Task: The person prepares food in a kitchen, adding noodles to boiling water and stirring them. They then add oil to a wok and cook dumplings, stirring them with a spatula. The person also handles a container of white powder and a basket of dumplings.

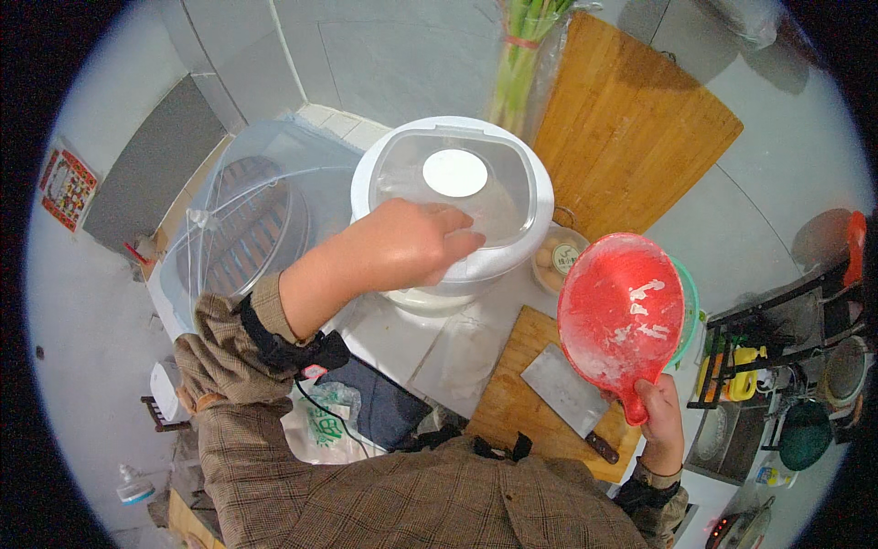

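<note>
My left hand (411,237) reaches over the front of a white storage bin (446,298), fingers bent against its lid (531,154). The lid has a clear window and a white oval patch. Whether those fingers grip the lid's edge or only rest there is hard to see. In my right hand (662,415) is the short handle of a red plastic scoop (617,309), its bowl dusted and smeared with white residue. Below the scoop, a cleaver (564,388) lies on a wooden cutting board (504,384). Part of a green bowl or basin (688,309) shows behind the scoop.
A mesh food cover (274,147) stands at left over a slatted round item (236,226). Beyond the bin are bagged green stalks (518,75) and a large upright board (631,123). A clear tub of eggs (549,257) sits beside the bin. At right hangs a black rack (761,295).
</note>
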### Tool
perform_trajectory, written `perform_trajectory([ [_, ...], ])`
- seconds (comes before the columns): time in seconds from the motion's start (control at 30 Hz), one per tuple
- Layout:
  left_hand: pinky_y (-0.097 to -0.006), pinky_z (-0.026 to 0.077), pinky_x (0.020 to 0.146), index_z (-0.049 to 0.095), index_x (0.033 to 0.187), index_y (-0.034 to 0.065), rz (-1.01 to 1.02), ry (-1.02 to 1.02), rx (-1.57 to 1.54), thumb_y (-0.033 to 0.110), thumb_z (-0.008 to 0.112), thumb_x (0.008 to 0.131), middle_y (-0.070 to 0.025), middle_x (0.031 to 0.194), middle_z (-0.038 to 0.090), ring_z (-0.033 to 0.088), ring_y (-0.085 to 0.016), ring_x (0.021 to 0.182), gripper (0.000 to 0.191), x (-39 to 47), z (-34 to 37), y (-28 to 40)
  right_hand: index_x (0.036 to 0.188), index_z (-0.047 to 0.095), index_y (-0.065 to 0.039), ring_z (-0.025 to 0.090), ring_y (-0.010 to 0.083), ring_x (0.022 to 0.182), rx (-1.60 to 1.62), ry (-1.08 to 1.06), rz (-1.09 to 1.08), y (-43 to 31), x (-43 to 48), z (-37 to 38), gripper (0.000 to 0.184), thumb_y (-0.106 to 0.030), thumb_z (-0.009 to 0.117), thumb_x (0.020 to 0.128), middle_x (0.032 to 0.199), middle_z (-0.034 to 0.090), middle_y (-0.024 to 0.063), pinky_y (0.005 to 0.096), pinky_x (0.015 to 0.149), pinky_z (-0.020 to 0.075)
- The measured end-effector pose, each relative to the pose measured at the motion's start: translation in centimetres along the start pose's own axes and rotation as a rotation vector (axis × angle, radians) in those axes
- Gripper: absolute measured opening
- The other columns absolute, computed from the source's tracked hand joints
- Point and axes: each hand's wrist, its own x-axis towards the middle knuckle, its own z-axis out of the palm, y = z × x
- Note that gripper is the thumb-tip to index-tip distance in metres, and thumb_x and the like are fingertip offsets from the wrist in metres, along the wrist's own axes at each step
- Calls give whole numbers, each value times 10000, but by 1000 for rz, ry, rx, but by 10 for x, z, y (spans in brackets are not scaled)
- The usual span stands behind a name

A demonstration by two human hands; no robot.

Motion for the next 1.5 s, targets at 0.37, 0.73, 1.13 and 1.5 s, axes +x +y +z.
perform_trajectory([
  [0.37, -367, 509, 633, 591, 864, 112, -38, 461, 234, 60, 595, 702, -98, 1050, 612, 622, -274, 818, 170, 0, -28, -28, 958, 589, 41, 580, 132, 680, -173, -43, -94, -30, 5, 11, 242, -151, 450, 910, 789, 644, 63, 265, 603, 451],
  [0.73, -354, 471, 837, 551, 1183, 163, -300, 595, 102, -22, 542, 786, -95, 1177, 527, 545, -293, 1034, 439, 18, -50, -105, 999, 532, -5, 594, 306, 612, -1425, 101, -743, -94, 108, 82, 199, -67, 528, 809, 697, 602, 152, 372, 520, 464],
  [1.13, -360, 460, 824, 587, 1116, 101, -253, 566, -88, -51, 541, 734, -133, 1143, 533, 550, -307, 997, 414, -7, -43, -76, 1225, 541, -153, 535, 292, 850, -1448, -171, -706, -78, 205, 146, 429, -341, 557, 841, 891, 551, 120, 409, 699, 431],
  [1.5, -386, 456, 780, 612, 1005, 66, -172, 424, -56, 82, 641, 672, -127, 1049, 574, 557, -312, 920, 335, -45, -11, -33, 1148, 580, -82, 480, 334, 1087, -1278, -242, -747, -77, 158, 122, 408, -332, 578, 826, 1154, 512, 177, 459, 922, 377],
])
